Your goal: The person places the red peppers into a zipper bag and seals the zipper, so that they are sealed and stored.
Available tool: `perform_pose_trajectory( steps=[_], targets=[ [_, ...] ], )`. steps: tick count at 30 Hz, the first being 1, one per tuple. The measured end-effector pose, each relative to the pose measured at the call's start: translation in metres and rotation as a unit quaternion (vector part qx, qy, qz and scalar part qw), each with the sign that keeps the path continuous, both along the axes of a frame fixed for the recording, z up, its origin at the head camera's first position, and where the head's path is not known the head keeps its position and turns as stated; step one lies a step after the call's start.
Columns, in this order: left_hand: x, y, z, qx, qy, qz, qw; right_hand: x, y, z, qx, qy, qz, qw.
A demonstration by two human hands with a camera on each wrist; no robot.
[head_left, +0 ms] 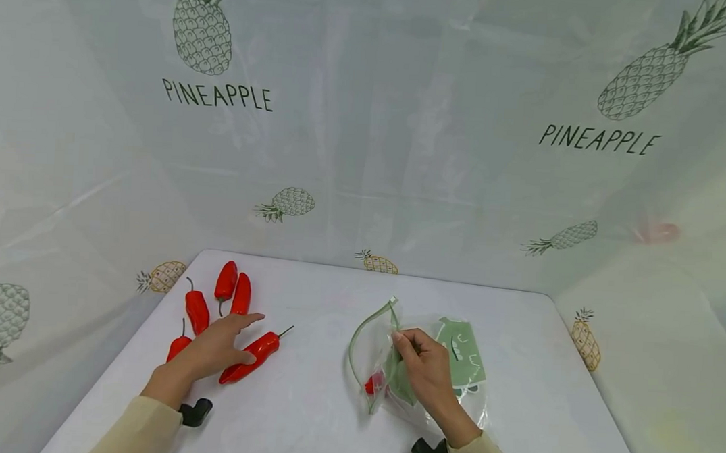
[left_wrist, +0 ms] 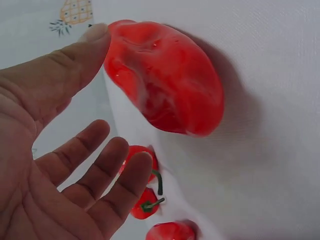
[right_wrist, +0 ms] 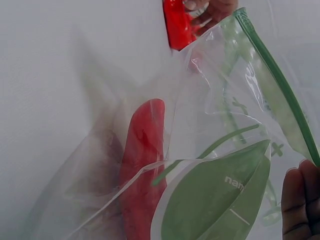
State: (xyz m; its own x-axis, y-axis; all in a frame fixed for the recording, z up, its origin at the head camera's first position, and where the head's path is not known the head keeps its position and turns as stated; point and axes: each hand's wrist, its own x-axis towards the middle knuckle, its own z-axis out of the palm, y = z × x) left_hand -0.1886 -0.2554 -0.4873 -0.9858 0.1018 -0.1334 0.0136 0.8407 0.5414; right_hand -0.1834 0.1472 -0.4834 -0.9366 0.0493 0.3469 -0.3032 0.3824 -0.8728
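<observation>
My left hand [head_left: 214, 348] reaches over a red chili pepper [head_left: 264, 347], fingers spread and thumb over the pepper's side. In the left wrist view that pepper [left_wrist: 165, 75] lies on the table with the thumb tip right at its end, and the other fingers extend apart from it. My right hand [head_left: 425, 368] pinches the rim of a clear zip bag [head_left: 364, 345] with green edging, which gapes at its mouth. Inside the bag lies a red pepper [right_wrist: 143, 150], seen through the plastic in the right wrist view. Green printing [head_left: 463, 352] covers part of the bag.
Several more red peppers lie left of and beyond my left hand, among them one pepper [head_left: 197, 310] and another pepper [head_left: 226, 280] near the far-left corner. The white table [head_left: 306, 413] meets a pineapple-printed sheet [head_left: 366, 152] behind it.
</observation>
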Motion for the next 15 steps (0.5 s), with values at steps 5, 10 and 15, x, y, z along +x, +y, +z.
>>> perform_pose_trajectory(
  steps=[5, 10, 15],
  targets=[
    [-0.0058, -0.001, -0.0075, -0.008, -0.016, -0.007, 0.9998, 0.0, 0.0004, 0.0002, 0.002, -0.002, -0.002, 1.0],
    [-0.0084, 0.0, -0.0096, -0.01, -0.036, -0.009, 0.9993, 0.0004, 0.0, 0.0005, 0.004, -0.005, -0.003, 1.0],
    [-0.0093, 0.0021, -0.0082, -0.017, -0.047, -0.009, 0.9987, 0.0005, 0.0001, 0.001, 0.006, -0.008, -0.003, 0.9999]
  ],
)
